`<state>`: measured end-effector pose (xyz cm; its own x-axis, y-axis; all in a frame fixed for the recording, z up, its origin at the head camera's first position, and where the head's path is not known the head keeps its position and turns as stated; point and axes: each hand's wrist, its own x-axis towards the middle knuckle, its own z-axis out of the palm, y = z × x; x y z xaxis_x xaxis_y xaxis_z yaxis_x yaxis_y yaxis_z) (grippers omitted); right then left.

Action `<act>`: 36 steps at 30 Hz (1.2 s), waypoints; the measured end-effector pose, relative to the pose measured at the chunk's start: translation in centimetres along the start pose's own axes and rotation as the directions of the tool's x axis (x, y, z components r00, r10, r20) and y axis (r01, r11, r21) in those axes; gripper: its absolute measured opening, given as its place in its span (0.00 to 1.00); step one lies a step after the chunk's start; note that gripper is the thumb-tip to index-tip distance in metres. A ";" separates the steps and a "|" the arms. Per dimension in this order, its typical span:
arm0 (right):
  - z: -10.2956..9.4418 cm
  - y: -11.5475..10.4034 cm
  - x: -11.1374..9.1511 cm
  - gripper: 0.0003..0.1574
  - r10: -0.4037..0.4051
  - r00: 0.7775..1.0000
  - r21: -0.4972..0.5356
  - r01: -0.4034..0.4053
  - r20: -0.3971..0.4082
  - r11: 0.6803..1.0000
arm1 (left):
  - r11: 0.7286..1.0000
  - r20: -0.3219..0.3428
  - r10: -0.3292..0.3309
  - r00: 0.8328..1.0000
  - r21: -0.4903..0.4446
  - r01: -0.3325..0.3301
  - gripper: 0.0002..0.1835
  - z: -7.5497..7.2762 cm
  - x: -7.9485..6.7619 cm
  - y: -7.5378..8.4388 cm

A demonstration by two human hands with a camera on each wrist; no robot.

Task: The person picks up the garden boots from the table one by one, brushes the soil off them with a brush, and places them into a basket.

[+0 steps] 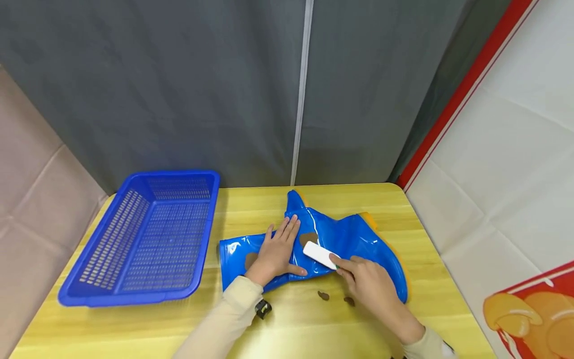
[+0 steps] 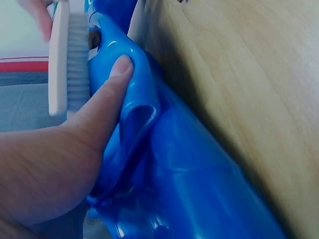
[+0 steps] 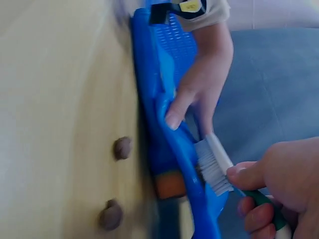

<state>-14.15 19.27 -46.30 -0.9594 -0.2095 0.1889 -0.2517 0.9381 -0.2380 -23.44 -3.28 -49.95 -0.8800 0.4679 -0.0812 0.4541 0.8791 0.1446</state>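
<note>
Here, the right hand (image 1: 374, 286) curls its fingers round the green-and-white handle of a white brush (image 1: 319, 254), thumb along its neck. The bristles face down toward a blue boot (image 1: 350, 237), at the near right edge of a round brown patch (image 1: 308, 239). The left hand (image 1: 275, 257) rests on the blue material left of that patch, its fingers straight and pointing far, its thumb stretched out to the right.

The boot lies on its side across the middle of the wooden table (image 1: 291, 334), its yellow-edged sole to the right. A second boot seems to lie under it, reaching out left, with another brown patch (image 1: 251, 260) beside the left hand.

Two small brown lumps (image 1: 323, 295) sit on the table, near of the boot. To the left stands a blue mesh basket (image 1: 130, 299). A grey curtain (image 1: 157, 99) hangs at the far side, and a white panel (image 1: 506, 164) rises on the right.
</note>
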 end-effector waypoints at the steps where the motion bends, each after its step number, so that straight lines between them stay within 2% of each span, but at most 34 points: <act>1: 0.0 0.1 -0.2 0.23 0.011 1.000 0.007 -0.011 -0.008 1.000 | 1.000 0.000 0.001 1.000 -0.003 -0.001 0.71 0.0 0.0 0.0; 8: 0.1 1.0 -1.9 0.24 0.074 0.996 0.088 -0.070 -0.047 0.994 | 1.000 0.003 0.009 1.000 -0.017 -0.009 0.71 -0.1 -0.3 0.0; 13: 0.6 1.7 -3.3 0.26 0.056 0.992 0.103 -0.044 -0.116 0.994 | 0.999 -0.009 0.011 1.000 -0.033 -0.011 0.71 0.2 -0.6 -0.2; 15: 0.6 1.9 -3.5 0.27 0.051 0.991 0.116 -0.037 -0.121 0.993 | 0.999 -0.006 0.005 1.000 -0.032 -0.005 0.71 0.2 -0.5 -0.2; 19: 0.3 2.0 -2.7 0.27 0.059 0.991 0.135 -0.042 -0.124 0.990 | 0.999 0.001 -0.006 1.000 -0.033 0.006 0.71 0.2 -0.1 0.0; 22: 0.2 1.4 -1.3 0.27 0.037 0.991 0.107 -0.023 -0.132 0.994 | 0.999 0.005 -0.008 1.000 -0.031 0.009 0.72 0.5 0.4 0.2; 27: 1.0 0.0 0.7 0.24 -0.014 0.999 0.028 0.015 -0.032 0.999 | 1.000 0.015 -0.016 1.000 -0.021 0.016 0.72 0.8 0.5 0.2; 30: 1.1 -0.4 0.9 0.22 0.011 1.000 -0.001 -0.011 0.001 1.000 | 1.000 0.006 -0.008 1.000 -0.027 0.008 0.71 0.8 0.4 0.1; 36: 0.5 0.1 0.0 0.22 0.077 0.997 -0.007 -0.078 -0.028 0.997 | 1.000 0.014 -0.013 1.000 -0.021 0.014 0.72 0.8 0.4 0.1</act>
<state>-14.23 19.26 -46.79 -0.9721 -0.1285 0.1962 -0.1755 0.9535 -0.2450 -23.63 -2.95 -50.73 -0.8839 0.4575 -0.0969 0.4391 0.8833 0.1645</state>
